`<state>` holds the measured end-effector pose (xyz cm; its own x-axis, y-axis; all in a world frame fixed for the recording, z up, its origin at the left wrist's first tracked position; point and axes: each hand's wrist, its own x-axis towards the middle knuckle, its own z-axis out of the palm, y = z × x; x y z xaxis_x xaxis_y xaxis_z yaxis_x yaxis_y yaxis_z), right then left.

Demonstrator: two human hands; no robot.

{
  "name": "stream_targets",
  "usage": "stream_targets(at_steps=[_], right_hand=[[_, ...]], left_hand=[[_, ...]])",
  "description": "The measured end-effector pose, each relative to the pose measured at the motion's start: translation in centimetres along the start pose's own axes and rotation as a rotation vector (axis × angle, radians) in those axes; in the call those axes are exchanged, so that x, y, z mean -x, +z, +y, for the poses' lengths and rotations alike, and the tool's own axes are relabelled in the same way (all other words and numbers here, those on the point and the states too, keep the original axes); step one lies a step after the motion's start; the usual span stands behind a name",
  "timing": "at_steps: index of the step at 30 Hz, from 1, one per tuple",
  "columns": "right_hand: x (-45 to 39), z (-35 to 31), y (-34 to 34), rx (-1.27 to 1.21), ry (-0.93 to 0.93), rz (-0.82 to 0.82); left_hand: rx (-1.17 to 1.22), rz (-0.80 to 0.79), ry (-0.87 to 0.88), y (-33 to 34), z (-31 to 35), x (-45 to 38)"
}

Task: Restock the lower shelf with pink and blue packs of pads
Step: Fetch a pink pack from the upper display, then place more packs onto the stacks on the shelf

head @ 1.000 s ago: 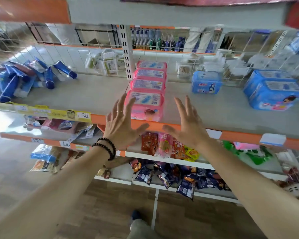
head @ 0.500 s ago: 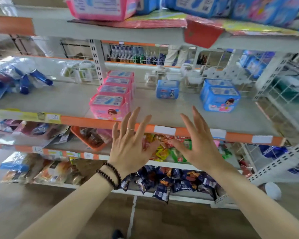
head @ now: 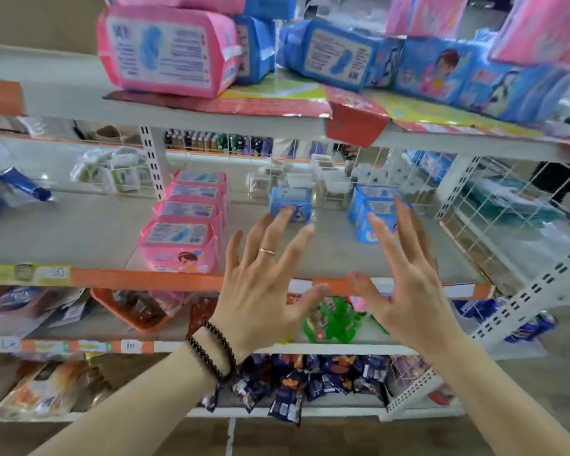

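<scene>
Both the left hand and right hand, fingers spread wide and holding nothing, hover below the pink pack lying lengthwise on the upper shelf, the left nearer.

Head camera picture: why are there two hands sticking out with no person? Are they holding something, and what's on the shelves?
The camera sits on the person's head and looks forward and down, so you see only their arms, as if through their eyes. There is just this one view. The left hand, with a ring and a dark bead bracelet, and the right hand are both spread open in front of the shelves. Neither has a grip on anything. On the grey lower shelf stands a row of pink packs, and further back a small blue pack and more blue packs. The top shelf holds a big pink pack and blue packs. Below are snack bags.
</scene>
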<state>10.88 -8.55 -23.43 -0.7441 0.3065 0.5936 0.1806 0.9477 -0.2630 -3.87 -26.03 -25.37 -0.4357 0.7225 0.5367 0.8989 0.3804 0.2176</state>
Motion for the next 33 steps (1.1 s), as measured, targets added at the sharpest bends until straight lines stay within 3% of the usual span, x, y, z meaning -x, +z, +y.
stream_targets(at_steps=[16, 27, 33], right_hand=[[-3.6, -0.1, -4.4, 0.068, -0.039, 0.267], [-6.8, 4.6, -10.6, 0.118, -0.09, 0.427], [-9.2, 9.6, -13.9, 0.163, -0.056, 0.465]], left_hand=[[0.053, 0.194, 0.288, -5.2, 2.1, -7.3], [-0.05, 0.379, 0.344, -6.2, 8.6, -13.7], [-0.126, 0.372, 0.295, -5.2, 11.5, -18.5]])
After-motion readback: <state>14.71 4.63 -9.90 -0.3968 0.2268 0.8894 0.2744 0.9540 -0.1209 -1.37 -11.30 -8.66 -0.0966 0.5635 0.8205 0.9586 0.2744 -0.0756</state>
